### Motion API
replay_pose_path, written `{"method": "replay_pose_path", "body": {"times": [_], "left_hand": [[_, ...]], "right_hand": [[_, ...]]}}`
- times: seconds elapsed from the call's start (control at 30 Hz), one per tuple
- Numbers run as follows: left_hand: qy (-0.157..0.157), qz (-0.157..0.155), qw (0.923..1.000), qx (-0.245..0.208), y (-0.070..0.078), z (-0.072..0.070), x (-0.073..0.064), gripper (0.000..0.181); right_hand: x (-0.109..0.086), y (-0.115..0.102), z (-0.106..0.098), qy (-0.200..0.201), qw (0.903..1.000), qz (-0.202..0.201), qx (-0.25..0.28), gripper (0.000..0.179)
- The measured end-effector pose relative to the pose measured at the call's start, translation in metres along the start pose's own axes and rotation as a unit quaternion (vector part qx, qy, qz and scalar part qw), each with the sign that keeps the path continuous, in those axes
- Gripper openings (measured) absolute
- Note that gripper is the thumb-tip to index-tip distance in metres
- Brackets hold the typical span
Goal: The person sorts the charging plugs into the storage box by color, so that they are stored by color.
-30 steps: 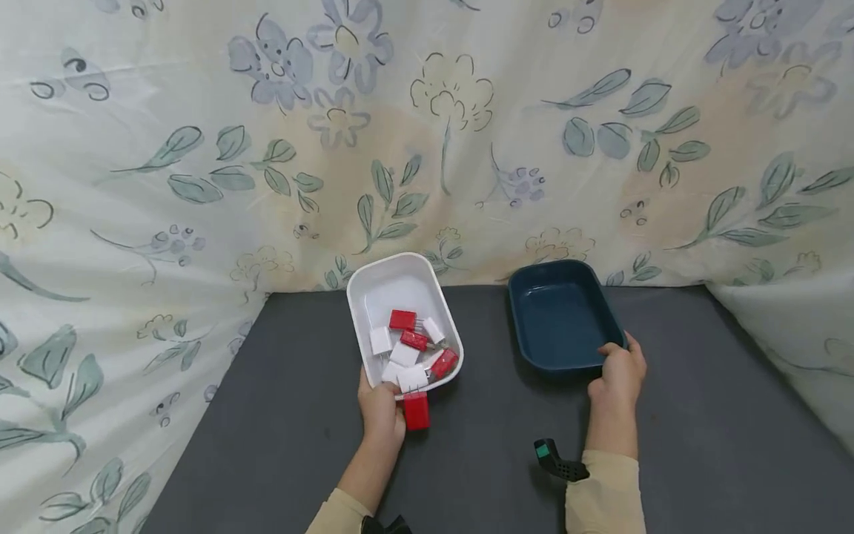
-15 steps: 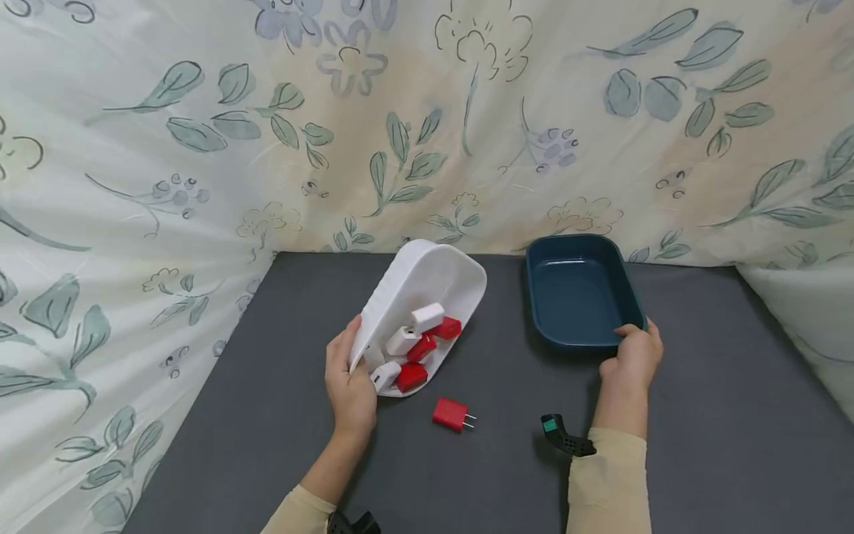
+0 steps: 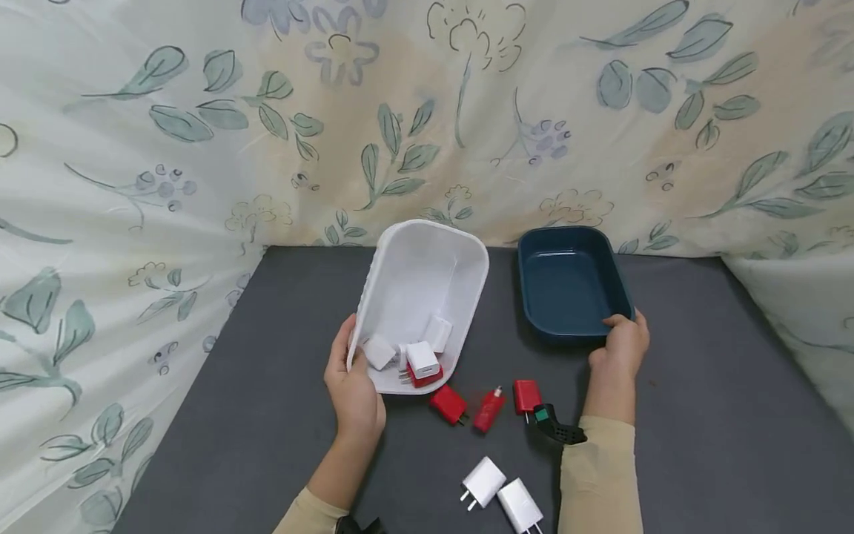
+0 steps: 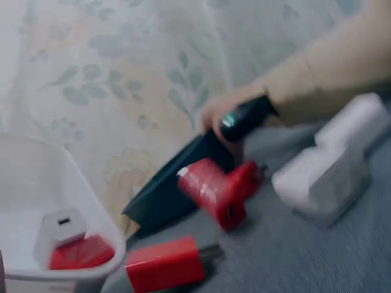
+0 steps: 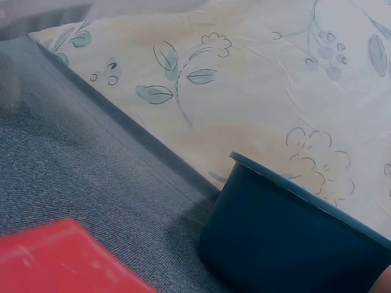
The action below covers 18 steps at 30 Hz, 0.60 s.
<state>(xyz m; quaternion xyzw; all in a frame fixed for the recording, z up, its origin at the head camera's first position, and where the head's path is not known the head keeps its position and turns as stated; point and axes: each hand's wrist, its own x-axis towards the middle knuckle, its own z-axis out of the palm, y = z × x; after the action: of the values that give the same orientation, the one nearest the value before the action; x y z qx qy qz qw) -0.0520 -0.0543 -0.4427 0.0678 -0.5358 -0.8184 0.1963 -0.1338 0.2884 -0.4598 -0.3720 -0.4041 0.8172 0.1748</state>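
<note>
My left hand (image 3: 356,393) grips the left rim of a white plastic tray (image 3: 427,274), which is tilted towards the near right. Several white charger plugs (image 3: 423,359) and a red one (image 3: 429,380) lie at its lower end. Just outside the near rim are red plugs (image 3: 449,404), one blurred (image 3: 490,409). Another red plug (image 3: 527,396) is beside the right wrist, and two white plugs (image 3: 483,481) are nearer the front. With thumb over the rim, my right hand (image 3: 620,345) holds the near right corner of a dark blue tray (image 3: 567,282), which has nothing in it.
A dark grey cloth (image 3: 287,319) covers the table. Behind it and at the sides hangs a flowered curtain (image 3: 220,170). A black wrist device (image 3: 557,428) juts from the right sleeve (image 3: 600,475), close to the red plug.
The left hand has tipped the white tray over its near right end. First one red plug, then several red and white ones, have spilled out. The right hand has kept hold of the blue tray.
</note>
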Motion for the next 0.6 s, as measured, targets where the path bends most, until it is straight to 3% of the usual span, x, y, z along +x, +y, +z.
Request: {"method": "replay_pose_path", "body": {"times": [0.1,0.2,0.27,0.33,0.37,0.5,0.6], "left_hand": [[-0.006,0.126,0.9909,0.047,0.005,0.008,-0.007,0.041],[-0.013,0.242,0.9656,0.093,0.014,0.017,-0.013,0.042],[-0.027,0.298,0.9477,0.113,0.020,0.022,-0.018,0.043],[-0.043,0.324,0.9367,0.125,0.025,0.028,-0.022,0.045],[-0.050,0.327,0.9350,0.127,0.026,0.029,-0.025,0.044],[-0.065,0.308,0.9421,0.116,0.029,0.032,-0.038,0.040],[-0.071,0.318,0.9397,0.104,0.029,0.032,-0.045,0.041]], "right_hand": [[0.000,-0.002,0.002,0.004,0.9999,-0.008,0.006,0.057],[0.001,-0.003,0.004,0.004,0.9999,-0.010,0.012,0.057],[0.002,-0.003,0.005,0.003,0.9998,-0.013,0.016,0.057],[0.003,-0.002,0.005,0.004,0.9997,-0.016,0.019,0.057],[0.003,-0.002,0.004,0.006,0.9996,-0.017,0.020,0.057],[0.004,0.000,0.003,0.007,0.9997,-0.012,0.018,0.059],[0.004,0.001,0.004,0.002,0.9998,-0.011,0.015,0.059]]}}
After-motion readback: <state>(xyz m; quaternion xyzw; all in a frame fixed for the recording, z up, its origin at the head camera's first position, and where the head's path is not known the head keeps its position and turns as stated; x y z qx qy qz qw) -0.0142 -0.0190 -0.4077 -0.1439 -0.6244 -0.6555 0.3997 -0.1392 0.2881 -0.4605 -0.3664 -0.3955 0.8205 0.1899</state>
